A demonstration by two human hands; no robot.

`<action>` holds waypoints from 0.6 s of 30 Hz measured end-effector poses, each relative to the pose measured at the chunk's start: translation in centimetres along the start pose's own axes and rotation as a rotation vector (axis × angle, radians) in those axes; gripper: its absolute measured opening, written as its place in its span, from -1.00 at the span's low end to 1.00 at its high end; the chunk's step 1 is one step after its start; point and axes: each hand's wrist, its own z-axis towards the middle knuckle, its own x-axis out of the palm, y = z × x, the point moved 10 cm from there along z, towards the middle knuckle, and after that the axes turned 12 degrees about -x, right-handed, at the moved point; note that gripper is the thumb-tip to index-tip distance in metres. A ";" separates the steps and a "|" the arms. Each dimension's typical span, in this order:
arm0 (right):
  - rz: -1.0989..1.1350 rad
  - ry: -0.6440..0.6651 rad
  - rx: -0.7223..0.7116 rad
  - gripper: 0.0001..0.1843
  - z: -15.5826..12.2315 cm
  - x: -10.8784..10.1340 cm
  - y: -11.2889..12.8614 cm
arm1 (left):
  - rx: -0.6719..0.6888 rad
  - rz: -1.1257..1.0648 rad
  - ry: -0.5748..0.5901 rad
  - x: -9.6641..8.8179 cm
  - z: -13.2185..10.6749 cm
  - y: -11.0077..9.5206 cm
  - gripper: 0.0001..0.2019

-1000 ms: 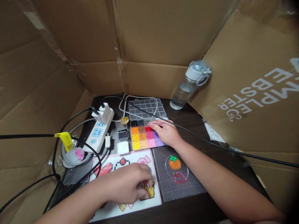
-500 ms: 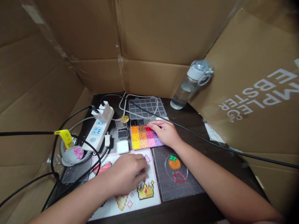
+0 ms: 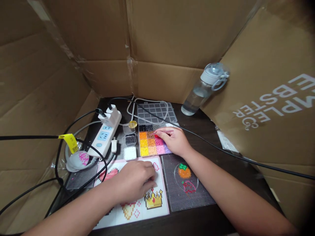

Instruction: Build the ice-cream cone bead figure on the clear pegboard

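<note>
Where cardboard (image 3: 167, 78) encloses a dark table (image 3: 192, 220), the right hand (image 3: 175, 141) pinches tweezers (image 3: 168, 131); the left hand (image 3: 136, 178) seems half-spread.

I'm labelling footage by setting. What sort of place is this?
Probably a makeshift craft nook: cardboard panels stand around a dark tabletop, on which lie a sectioned box of coloured beads and a pegboard bearing small designs.

The person's bare left hand (image 3: 136, 178), fingers loosely bent, is at lower centre of the frame. Near the centre, the bare right hand (image 3: 174, 141) pinches; its forearm (image 3: 221, 185) slopes from lower right.
</note>
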 end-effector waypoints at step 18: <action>0.115 0.060 0.013 -0.83 0.1 1.4 0.7 | 0.015 0.022 -0.004 0.1 -0.1 -0.2 -0.88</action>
